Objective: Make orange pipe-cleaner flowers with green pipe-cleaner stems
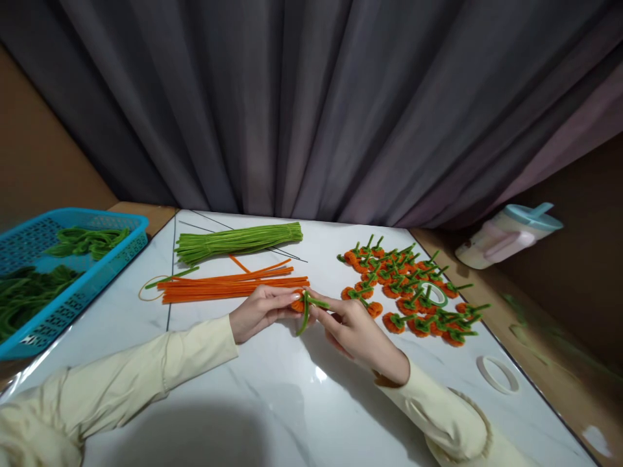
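Near the middle of the white table, my left hand pinches a small orange fuzzy piece. My right hand has its fingers closed on a green fuzzy stem at the right side of that piece, and a green end hangs down between the hands. Left of my hands lies a bundle of orange pipe cleaners. Behind it is a thick bundle of green pipe cleaners. To the right, several finished orange pieces with green stems stand in a group.
A blue basket with green fuzzy pieces is at the left edge. A green-and-white tape roll rests among the orange pieces, and a white ring lies nearer. A lidded cup stands at the right. Dark curtains hang behind.
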The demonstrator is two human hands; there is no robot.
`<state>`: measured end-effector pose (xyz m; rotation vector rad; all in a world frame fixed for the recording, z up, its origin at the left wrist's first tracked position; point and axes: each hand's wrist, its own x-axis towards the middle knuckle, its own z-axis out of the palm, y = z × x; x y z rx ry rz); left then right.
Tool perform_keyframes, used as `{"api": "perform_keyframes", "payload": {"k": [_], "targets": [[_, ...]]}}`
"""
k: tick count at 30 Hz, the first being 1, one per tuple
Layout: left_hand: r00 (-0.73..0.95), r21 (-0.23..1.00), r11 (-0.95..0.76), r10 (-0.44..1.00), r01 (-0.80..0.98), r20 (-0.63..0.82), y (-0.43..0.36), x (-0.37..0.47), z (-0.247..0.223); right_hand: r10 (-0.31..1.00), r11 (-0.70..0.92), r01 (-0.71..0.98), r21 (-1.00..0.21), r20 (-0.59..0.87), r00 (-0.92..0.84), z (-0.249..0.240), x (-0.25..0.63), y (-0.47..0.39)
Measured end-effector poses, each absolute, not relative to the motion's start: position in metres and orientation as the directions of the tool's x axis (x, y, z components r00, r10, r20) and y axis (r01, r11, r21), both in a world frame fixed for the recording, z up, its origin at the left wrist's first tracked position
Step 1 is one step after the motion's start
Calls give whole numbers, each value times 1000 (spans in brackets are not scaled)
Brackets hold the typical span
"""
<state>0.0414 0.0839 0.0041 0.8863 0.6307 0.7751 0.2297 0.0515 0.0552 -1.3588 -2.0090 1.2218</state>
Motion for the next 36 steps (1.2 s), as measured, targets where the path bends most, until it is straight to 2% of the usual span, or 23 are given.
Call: {"api": "perform_keyframes", "payload": {"k": [2,5,12,16,19,23,25,29,32,36], "targets": [[575,857,404,802,-320,-163,84,42,4,904,121,493,-862,-110,-414,55,229,51],[601,856,407,785,-319,-149,84,43,5,903,221,507,-833,-21,-428,54,229,51],[612,866,408,775,-290,-161,82,43,9,802,571,609,-551,214,-558,46,236,47],[589,851,420,790,-316,-171,82,43,7,776,623,676,-393,200,-598,41,238,43],[585,843,422,794,-334,-166,82,44,6,757,645,691,-327,150,-636,42,237,40],[581,854,403,799,-328,-154,81,46,6,738,673,700,-239,158,-656,43,237,39],[578,865,386,803,-321,-143,80,47,7,744,666,697,-267,168,-647,42,237,40],[567,911,296,819,-288,-87,79,50,14,765,637,659,-401,218,-607,42,237,42],[529,963,149,849,-224,-8,79,49,22,780,614,615,-496,256,-572,51,238,44],[484,988,-106,863,-111,147,78,44,34,825,469,505,-724,154,-544,71,240,43]]}}
